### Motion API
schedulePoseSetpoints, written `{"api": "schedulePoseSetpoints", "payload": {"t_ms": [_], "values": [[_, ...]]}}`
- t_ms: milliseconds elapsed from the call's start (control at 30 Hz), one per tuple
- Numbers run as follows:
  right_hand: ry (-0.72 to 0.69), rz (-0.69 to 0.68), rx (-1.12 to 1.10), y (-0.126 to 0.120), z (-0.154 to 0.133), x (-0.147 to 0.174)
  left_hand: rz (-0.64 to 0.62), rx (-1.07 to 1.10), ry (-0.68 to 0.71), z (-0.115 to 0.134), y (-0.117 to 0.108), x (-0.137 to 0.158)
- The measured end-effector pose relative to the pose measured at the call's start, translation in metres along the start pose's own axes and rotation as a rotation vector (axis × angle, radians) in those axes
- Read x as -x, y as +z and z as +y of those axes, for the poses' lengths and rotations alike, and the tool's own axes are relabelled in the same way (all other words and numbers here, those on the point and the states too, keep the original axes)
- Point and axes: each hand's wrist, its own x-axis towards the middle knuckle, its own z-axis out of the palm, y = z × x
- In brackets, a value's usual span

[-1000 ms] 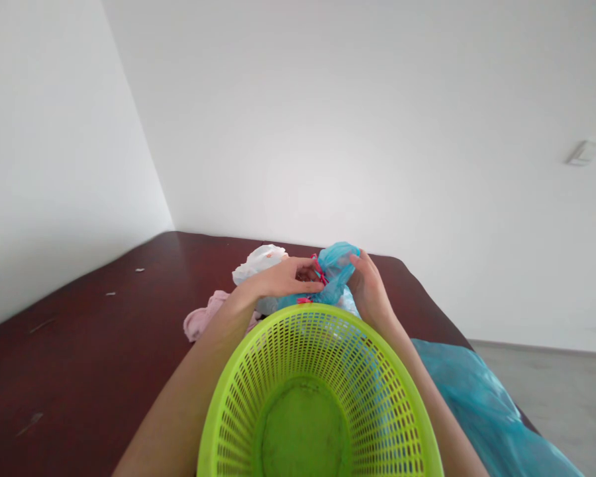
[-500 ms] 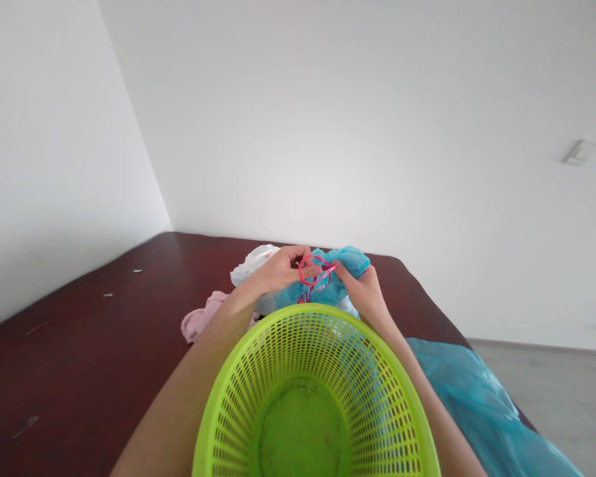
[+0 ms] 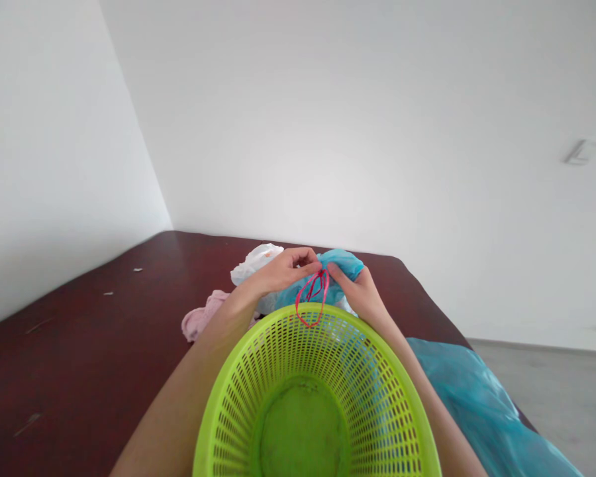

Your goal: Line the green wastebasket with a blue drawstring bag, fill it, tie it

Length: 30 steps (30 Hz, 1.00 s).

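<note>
Just beyond the far rim of a green plastic basket [image 3: 218, 397], both my hands meet at a blue plastic bag [image 3: 345, 262]. My left hand [image 3: 291, 268] pinches the bag's gathered neck, thumb and forefinger together beside a pink string [image 3: 300, 315]. My right hand [image 3: 360, 288] grips the bag from the other side, its thumb pressed close to the string's knot. A loop of the string hangs down over the basket's rim. The basket holds nothing that I can see, and its slotted wall partly hides the lower bag.
A white plastic bag [image 3: 255, 262] and a pink cloth [image 3: 206, 318] lie left of the blue bag on the dark red table [image 3: 104, 371]. Another blue plastic sheet or bag [image 3: 471, 384] drapes over the right edge. White walls [image 3: 302, 132] stand behind and left.
The pink string loop, earlier held up between my hands, now hangs down over the basket's rim. My fingers have come closer together at the bag's neck.
</note>
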Motion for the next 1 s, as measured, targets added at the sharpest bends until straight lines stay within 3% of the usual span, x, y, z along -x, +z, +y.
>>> {"api": "schedulePoseSetpoints", "payload": {"t_ms": [167,433,733,833,900,1000], "values": [[-0.030,0.021,0.026,-0.001,-0.003,-0.003,0.079,0.009,0.032,0.002,0.001,0.000],[0.017,0.104,-0.002,-0.004,0.004,-0.002,0.198,0.210,0.028,0.000,0.013,-0.007],[0.021,0.180,-0.029,-0.006,0.007,0.000,0.045,0.398,0.068,0.003,0.016,-0.004],[0.064,0.154,-0.022,-0.008,0.010,0.000,0.071,0.355,0.074,0.003,0.016,-0.005],[0.040,0.230,0.042,-0.010,0.011,0.000,0.116,0.311,0.064,0.003,0.016,-0.006],[-0.114,0.485,0.220,-0.016,0.006,0.001,0.156,0.256,0.063,0.003,0.016,-0.006]]}}
